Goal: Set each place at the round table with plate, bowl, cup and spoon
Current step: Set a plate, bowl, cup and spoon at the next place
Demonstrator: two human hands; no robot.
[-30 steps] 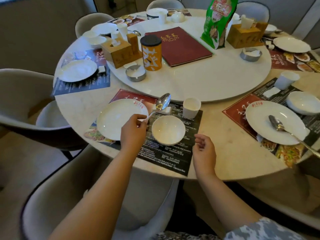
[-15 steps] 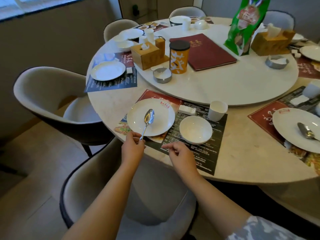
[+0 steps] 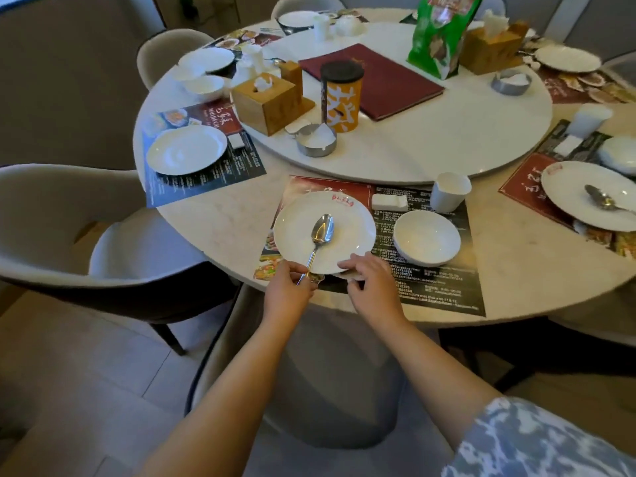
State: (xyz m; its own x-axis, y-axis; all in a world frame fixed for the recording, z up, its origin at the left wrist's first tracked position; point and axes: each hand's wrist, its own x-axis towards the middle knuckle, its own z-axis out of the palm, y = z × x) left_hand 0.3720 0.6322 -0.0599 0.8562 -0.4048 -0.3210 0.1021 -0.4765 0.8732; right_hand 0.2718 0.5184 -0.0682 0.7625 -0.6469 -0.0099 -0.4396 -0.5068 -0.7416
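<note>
where the near place setting sits at the edge of the round table [image 3: 220,222], a white plate [image 3: 296,232] rests on the left part of a printed placemat [image 3: 430,280]. a metal spoon [image 3: 321,232] lies with its bowl on the plate and its handle reaching over the near rim. left hand [image 3: 287,294]: fingers pinched on the end of the spoon handle. right hand [image 3: 373,287]: fingertips [image 3: 347,265] curled against the near rim of the plate; whether they grip it cannot be told. a white bowl [image 3: 426,237] stands just right of the plate on the same mat. a white cup [image 3: 449,191] stands upright beyond the bowl, close to the edge of the raised turntable [image 3: 447,139]. a small white rest [image 3: 389,202] lies on the mat between plate and cup. the place to the right has a plate with a second spoon [image 3: 600,197] on it.
</note>
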